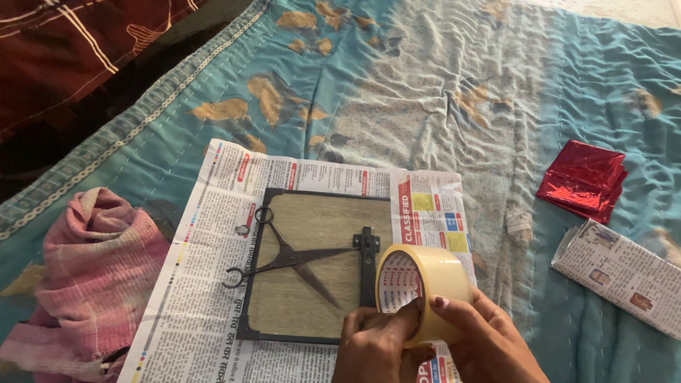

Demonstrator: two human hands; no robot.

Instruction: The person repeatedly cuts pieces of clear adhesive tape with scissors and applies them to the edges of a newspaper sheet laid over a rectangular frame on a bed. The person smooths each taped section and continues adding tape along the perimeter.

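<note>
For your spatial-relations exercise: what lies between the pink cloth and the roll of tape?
In the head view, the newspaper sheet with the dark frame and open scissors lies between the pink cloth and tape roll.

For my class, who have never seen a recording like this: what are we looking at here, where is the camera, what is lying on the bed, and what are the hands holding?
There is one picture, taken by a camera worn on a person's head, looking down at their own two bare hands. No machine is involved.

The left hand and right hand together hold a roll of clear packing tape; the fingers press on its outer surface.

Beneath lies a teal quilted bedspread. On it is a spread newspaper sheet, and on that a flat dark-framed board, seemingly a picture frame lying face down. An open pair of old metal scissors rests on the board.

At the left is a bundled pink cloth. At the right are folded shiny red foil and a folded newspaper piece.
</note>
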